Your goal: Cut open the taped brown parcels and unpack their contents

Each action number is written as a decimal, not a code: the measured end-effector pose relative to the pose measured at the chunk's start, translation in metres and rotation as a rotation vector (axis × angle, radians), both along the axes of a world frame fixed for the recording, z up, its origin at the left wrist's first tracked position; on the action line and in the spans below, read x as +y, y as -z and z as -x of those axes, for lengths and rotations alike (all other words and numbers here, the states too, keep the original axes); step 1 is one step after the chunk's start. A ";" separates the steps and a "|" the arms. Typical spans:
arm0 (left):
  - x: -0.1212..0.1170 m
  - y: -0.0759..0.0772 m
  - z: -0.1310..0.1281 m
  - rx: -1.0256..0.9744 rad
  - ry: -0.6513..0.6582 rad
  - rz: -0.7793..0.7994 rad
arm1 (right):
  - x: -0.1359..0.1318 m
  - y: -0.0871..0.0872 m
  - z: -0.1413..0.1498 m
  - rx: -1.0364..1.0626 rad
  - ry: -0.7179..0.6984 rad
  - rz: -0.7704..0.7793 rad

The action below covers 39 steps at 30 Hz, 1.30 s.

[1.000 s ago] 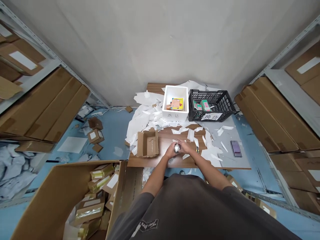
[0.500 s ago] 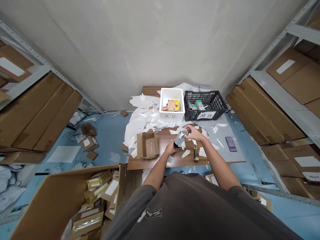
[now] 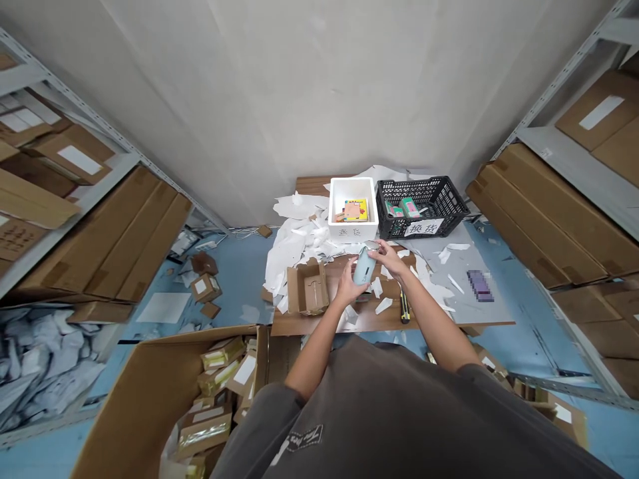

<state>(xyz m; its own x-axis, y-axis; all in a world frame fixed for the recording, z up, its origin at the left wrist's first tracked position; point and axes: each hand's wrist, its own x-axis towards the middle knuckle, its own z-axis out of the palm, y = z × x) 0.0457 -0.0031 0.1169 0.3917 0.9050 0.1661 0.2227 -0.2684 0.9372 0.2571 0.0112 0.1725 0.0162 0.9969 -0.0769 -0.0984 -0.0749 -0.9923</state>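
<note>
Head cam, tilted btl point(image 3: 365, 267), in 2 hands point(image 3: 349, 285) point(image 3: 391, 258)

bottle point(image 3: 365, 269) — pale blue, dark-lettered; crate point(image 3: 391, 230) — latticed black; tabletop point(image 3: 294, 324) brown

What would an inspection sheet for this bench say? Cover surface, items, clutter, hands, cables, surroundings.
Surface: wood-grain table, partly covered by paper and a grey sheet.
Items: light blue bottle, tilted, in hand; open carton to its left.
Clutter: white paper scraps; yellow-and-black tool near the front edge; blurred purple item at right.
Hands: left hand around the bottle's body, right hand at its top.
Cables: white cables on the floor by the wall.
Surroundings: white bin and black crate at the back; loaded shelves both sides.
</note>
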 end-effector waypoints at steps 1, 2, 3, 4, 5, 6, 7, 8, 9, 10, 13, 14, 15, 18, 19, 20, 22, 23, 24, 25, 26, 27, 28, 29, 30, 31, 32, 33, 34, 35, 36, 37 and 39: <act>-0.001 -0.004 0.000 -0.031 0.018 0.036 | -0.004 0.001 0.002 0.035 -0.048 0.004; -0.001 -0.008 0.000 -0.060 0.039 0.066 | -0.008 0.003 0.003 0.066 -0.094 0.007; 0.000 -0.013 0.001 -0.077 0.054 0.079 | -0.013 0.005 0.005 0.090 -0.127 0.008; 0.000 -0.017 0.002 -0.076 0.059 0.067 | -0.017 0.006 0.008 0.104 -0.138 0.007; 0.001 -0.022 0.003 -0.055 0.051 0.034 | -0.021 0.008 0.011 0.108 -0.123 0.005; 0.001 -0.027 0.003 -0.022 0.036 -0.007 | -0.024 0.009 0.014 0.105 -0.084 -0.001; 0.001 -0.031 0.003 0.012 0.020 -0.041 | -0.027 0.009 0.016 0.095 -0.032 -0.008; 0.001 -0.035 0.003 0.039 0.011 -0.060 | -0.029 0.009 0.019 0.080 0.020 -0.014; 0.001 -0.038 0.003 0.053 0.010 -0.061 | -0.030 0.008 0.020 0.065 0.058 -0.020; 0.001 -0.040 0.002 0.052 0.016 -0.044 | -0.032 0.007 0.020 0.053 0.075 -0.024; 0.000 -0.044 0.002 -0.018 0.076 0.052 | -0.038 0.002 0.017 0.051 -0.006 -0.032; 0.000 -0.045 0.002 -0.040 0.100 0.074 | -0.041 0.000 0.016 0.057 -0.043 -0.033; -0.001 -0.046 0.003 -0.048 0.116 0.077 | -0.043 -0.001 0.015 0.061 -0.065 -0.037; -0.003 -0.052 0.003 0.029 0.072 0.001 | -0.049 -0.004 0.017 0.011 -0.007 -0.075; -0.004 -0.054 0.002 0.058 0.043 -0.020 | -0.050 -0.005 0.018 -0.018 0.037 -0.090; -0.004 -0.056 0.002 0.072 0.021 -0.026 | -0.051 -0.006 0.020 -0.041 0.071 -0.101; -0.005 -0.060 0.003 0.037 0.029 0.003 | -0.052 -0.008 0.021 -0.037 0.076 -0.096; -0.005 -0.062 0.005 0.004 0.056 0.025 | -0.051 -0.010 0.021 -0.013 0.048 -0.084; -0.005 -0.064 0.007 -0.026 0.090 0.041 | -0.050 -0.011 0.021 0.017 0.011 -0.070; -0.005 -0.066 0.008 -0.044 0.120 0.044 | -0.049 -0.012 0.021 0.044 -0.022 -0.057; -0.005 -0.068 0.010 -0.044 0.140 0.032 | -0.049 -0.013 0.022 0.060 -0.037 -0.048; -0.005 -0.071 0.012 -0.029 0.143 0.010 | -0.048 -0.014 0.023 0.064 -0.033 -0.043; -0.004 -0.074 0.013 -0.006 0.134 -0.015 | -0.047 -0.014 0.024 0.058 -0.014 -0.039; -0.004 -0.076 0.014 0.010 0.122 -0.030 | -0.047 -0.015 0.025 0.046 0.009 -0.035; -0.003 -0.078 0.015 0.012 0.119 -0.023 | -0.048 -0.016 0.026 0.036 0.025 -0.031; -0.002 -0.080 0.016 -0.005 0.132 0.011 | -0.048 -0.017 0.027 0.031 0.023 -0.026; -0.001 -0.081 0.017 -0.038 0.163 0.066 | -0.050 -0.019 0.028 0.036 0.000 -0.020; 0.000 -0.082 0.019 -0.078 0.204 0.129 | -0.051 -0.021 0.028 0.048 -0.036 -0.011; 0.002 -0.083 0.021 -0.112 0.243 0.185 | -0.052 -0.024 0.029 0.059 -0.074 0.000; 0.003 -0.083 0.022 -0.130 0.268 0.222 | -0.053 -0.026 0.030 0.062 -0.097 0.012; 0.003 -0.082 0.023 -0.129 0.271 0.235 | -0.054 -0.029 0.031 0.044 -0.095 0.021; 0.003 -0.082 0.023 -0.113 0.252 0.227 | -0.055 -0.031 0.032 0.000 -0.064 0.020; 0.002 -0.080 0.022 -0.073 0.184 0.189 | -0.055 -0.032 0.037 -0.133 0.038 -0.007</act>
